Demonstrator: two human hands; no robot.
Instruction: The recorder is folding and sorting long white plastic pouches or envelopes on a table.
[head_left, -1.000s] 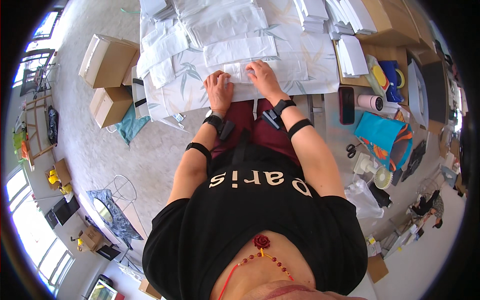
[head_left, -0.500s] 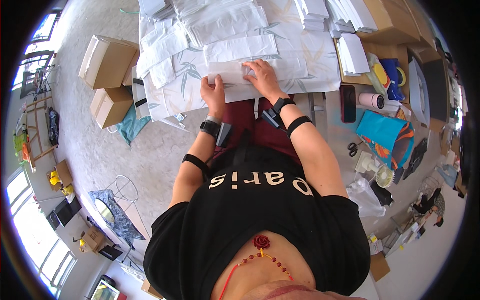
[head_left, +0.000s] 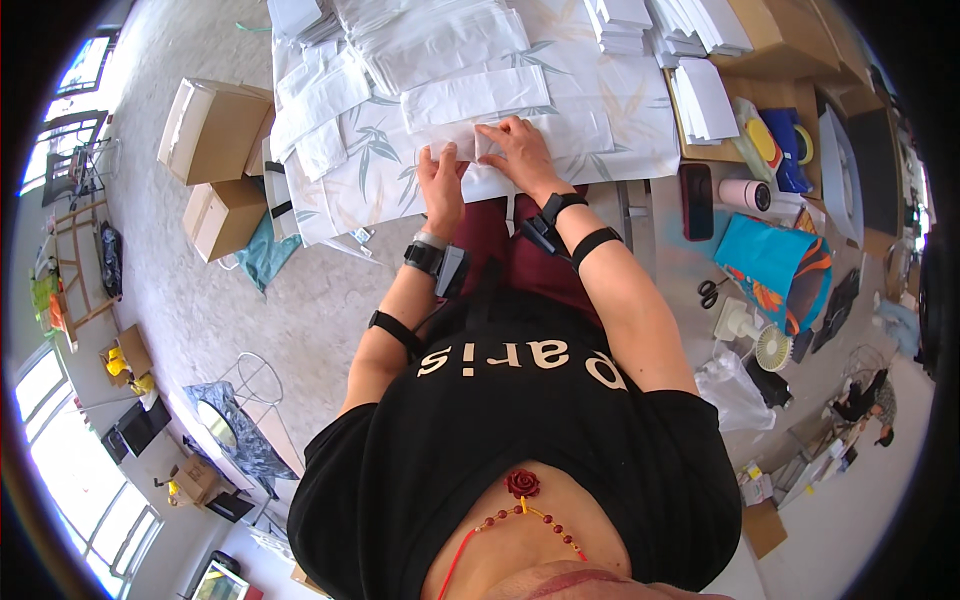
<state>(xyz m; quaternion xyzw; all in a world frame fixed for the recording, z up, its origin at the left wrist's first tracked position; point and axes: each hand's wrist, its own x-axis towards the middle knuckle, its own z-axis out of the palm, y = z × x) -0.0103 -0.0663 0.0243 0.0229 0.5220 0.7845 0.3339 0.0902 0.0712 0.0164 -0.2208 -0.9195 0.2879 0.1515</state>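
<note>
"Hands first: how are they sitting?"

"The left hand is resting at the left end of the near white strip, fingers slightly parted; the right hand is curving narrowly over its middle. I cannot tell whether either is gripping."

"Which way is that strip lying?"

"It is running left to right along the near edge of the table, right end reaching well past the hands. The right hand is sitting closer to its middle."

"And farther off?"

"A second white strip is lying just beyond, roughly parallel; a white pile is spreading on the far side."
</note>
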